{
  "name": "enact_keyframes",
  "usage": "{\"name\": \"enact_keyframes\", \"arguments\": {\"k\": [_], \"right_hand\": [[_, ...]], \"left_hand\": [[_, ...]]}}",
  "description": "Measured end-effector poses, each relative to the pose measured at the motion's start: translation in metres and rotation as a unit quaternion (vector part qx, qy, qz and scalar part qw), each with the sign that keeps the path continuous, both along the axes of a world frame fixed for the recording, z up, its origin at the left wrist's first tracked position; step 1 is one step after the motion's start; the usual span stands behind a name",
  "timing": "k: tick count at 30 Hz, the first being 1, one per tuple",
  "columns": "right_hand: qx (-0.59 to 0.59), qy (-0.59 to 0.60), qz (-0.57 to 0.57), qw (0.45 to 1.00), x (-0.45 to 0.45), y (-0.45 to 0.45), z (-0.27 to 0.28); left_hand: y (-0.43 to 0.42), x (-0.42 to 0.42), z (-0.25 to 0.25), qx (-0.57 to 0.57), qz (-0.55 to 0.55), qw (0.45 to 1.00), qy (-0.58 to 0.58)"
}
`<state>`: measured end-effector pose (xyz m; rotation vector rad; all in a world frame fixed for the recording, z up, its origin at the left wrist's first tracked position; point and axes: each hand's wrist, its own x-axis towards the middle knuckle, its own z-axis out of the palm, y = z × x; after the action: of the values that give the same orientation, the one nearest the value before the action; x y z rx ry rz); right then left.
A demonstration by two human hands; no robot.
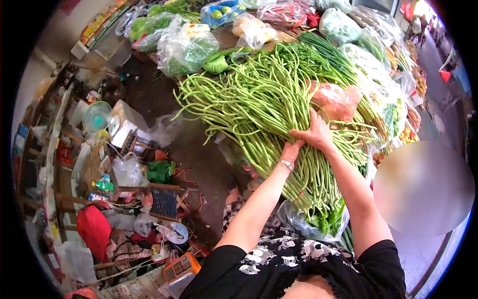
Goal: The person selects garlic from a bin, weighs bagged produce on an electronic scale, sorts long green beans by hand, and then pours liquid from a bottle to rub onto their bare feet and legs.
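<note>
A large heap of long green beans [249,99] spreads across the middle of the view, its loose ends fanned to the upper left and its bundled ends toward my body. My left hand [293,152], with a silver bracelet at the wrist, presses on the beans with its fingers partly buried among them. Just above and to the right, my right hand [317,132] lies over the beans with thumb and fingers spread around them. The two hands meet at the thumb. A pink plastic bag [336,99] sits beyond my right hand.
Bagged vegetables [186,47] line the far side. Leafy greens in a clear bag [326,224] lie near my body. At the left are a fan [97,117], a small stool [164,203], a red cloth [93,233] and an orange scale [180,268]. A blurred round patch covers the right.
</note>
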<state>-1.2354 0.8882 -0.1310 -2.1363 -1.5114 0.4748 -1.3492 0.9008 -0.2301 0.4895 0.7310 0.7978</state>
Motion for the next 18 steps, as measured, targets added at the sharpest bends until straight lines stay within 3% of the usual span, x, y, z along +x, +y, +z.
{"name": "enact_keyframes", "arguments": {"k": [5, 7, 8, 10, 12, 14, 16, 18], "right_hand": [[0.037, 0.107, 0.034, 0.993, 0.016, 0.000, 0.000], [0.073, 0.087, 0.036, 0.993, 0.024, 0.003, -0.018], [0.086, 0.087, 0.043, 0.992, 0.023, 0.004, -0.021], [0.078, 0.101, 0.048, 0.991, 0.014, -0.002, -0.011], [0.076, 0.087, 0.044, 0.992, 0.007, -0.004, -0.006], [0.087, 0.058, 0.052, 0.993, 0.009, -0.003, -0.011], [0.111, 0.064, 0.067, 0.990, 0.010, -0.002, -0.019], [0.103, 0.057, 0.064, 0.991, 0.007, -0.004, -0.017]], "left_hand": [[-0.011, 0.000, 0.036, -0.032, -0.018, 0.999, -0.017], [-0.021, -0.001, 0.052, -0.070, 0.006, 0.996, -0.059], [-0.022, 0.003, 0.036, -0.056, 0.024, 0.996, -0.068], [-0.036, -0.002, 0.050, -0.044, 0.086, 0.995, -0.025], [-0.047, -0.013, 0.063, -0.018, 0.072, 0.997, 0.005], [-0.050, -0.012, 0.038, 0.020, 0.050, 0.992, 0.116], [-0.064, -0.026, 0.050, 0.073, 0.023, 0.972, 0.223], [-0.068, -0.030, 0.019, 0.055, 0.050, 0.985, 0.153]]}}
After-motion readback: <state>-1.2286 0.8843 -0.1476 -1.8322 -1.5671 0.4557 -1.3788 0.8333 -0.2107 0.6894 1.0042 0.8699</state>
